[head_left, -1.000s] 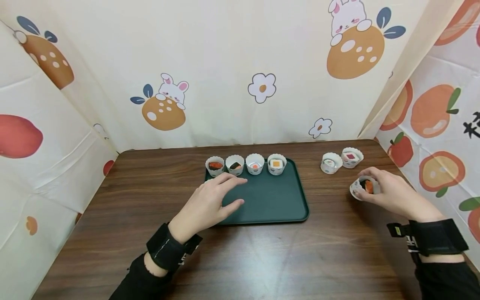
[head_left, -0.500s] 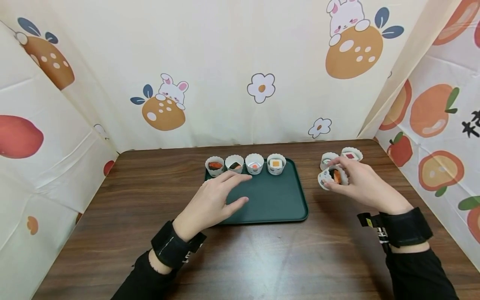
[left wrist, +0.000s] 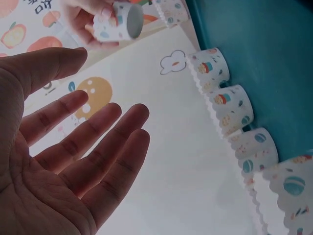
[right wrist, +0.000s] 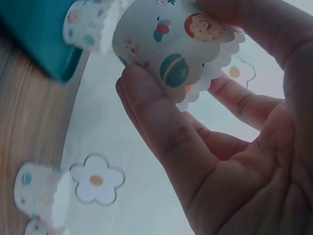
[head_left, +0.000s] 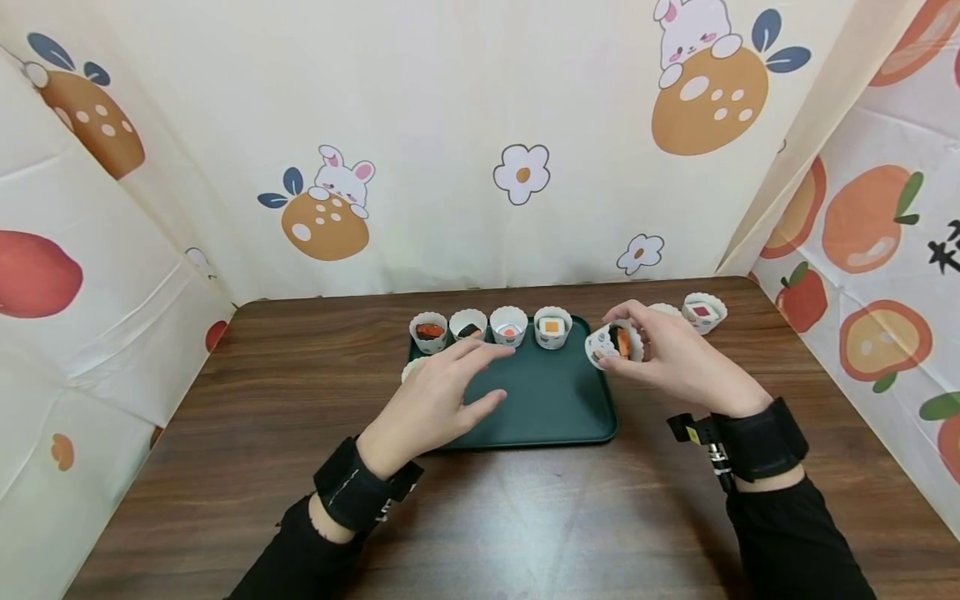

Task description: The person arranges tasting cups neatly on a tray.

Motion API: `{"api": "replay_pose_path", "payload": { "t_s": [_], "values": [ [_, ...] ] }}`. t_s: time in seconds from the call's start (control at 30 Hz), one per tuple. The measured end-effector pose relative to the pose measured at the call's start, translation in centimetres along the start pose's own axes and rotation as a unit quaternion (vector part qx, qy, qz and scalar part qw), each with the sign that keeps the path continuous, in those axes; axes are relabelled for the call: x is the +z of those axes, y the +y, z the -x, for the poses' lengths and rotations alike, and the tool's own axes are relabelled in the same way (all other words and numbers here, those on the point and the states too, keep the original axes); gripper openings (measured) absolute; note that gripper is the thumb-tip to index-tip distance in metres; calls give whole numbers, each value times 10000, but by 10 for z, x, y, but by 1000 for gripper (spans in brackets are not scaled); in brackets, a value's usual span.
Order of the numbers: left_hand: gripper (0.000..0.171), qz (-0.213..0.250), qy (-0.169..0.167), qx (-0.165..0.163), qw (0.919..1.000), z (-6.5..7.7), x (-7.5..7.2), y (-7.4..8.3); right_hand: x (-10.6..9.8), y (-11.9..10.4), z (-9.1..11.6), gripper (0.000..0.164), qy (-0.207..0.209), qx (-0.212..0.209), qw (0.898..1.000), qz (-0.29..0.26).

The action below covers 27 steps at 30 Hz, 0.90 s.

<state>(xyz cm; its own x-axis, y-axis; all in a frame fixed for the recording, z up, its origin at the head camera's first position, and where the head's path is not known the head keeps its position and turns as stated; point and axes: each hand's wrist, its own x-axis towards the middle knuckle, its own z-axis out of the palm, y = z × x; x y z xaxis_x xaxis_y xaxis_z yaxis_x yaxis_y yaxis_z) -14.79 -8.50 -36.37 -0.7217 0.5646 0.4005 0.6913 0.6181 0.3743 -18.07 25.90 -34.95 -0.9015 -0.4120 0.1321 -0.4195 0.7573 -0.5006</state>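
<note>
My right hand pinches a scalloped paper baking cup by its sides, tilted near the tray's right edge. A sushi piece, dark with orange, shows inside it. Printed sweets cover the cup's wall in the right wrist view. Over the left part of the green tray, my left hand hovers with fingers extended and nothing in them. It partly hides another paper cup. Along the tray's back edge stand several similar cups, among them a cup with a yellow-topped piece and one with red-orange sushi.
To the right of the tray, at the back of the wooden table, stand two more paper cups; one holds a pink-centred piece, the other is mostly behind my right hand. Printed cloth hangs behind and on both sides.
My right hand has carried the baking cup leftward from the table's right side, past the two standing cups, to the tray's right edge. My left hand has drifted slightly right.
</note>
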Motion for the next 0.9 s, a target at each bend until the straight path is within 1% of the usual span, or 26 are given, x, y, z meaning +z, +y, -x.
{"api": "replay_pose_path", "payload": {
  "t_s": [0.23,0.5,0.67,0.9],
  "values": [
    [50,94,13,122,9999,-6,6,3,4,-16,-10,51,-133,-3,9998,-129],
    [48,142,206,265,9993,-9,7,5,12,-29,-22,54,-295,-162,9992,-204],
    [47,214,269,230,9991,-10,9,6,20,-38,-26,55,-362,-362,9982,-310],
    [46,422,254,144,9987,-10,15,7,36,-49,-28,56,-533,-762,9942,-549]
  ]
}}
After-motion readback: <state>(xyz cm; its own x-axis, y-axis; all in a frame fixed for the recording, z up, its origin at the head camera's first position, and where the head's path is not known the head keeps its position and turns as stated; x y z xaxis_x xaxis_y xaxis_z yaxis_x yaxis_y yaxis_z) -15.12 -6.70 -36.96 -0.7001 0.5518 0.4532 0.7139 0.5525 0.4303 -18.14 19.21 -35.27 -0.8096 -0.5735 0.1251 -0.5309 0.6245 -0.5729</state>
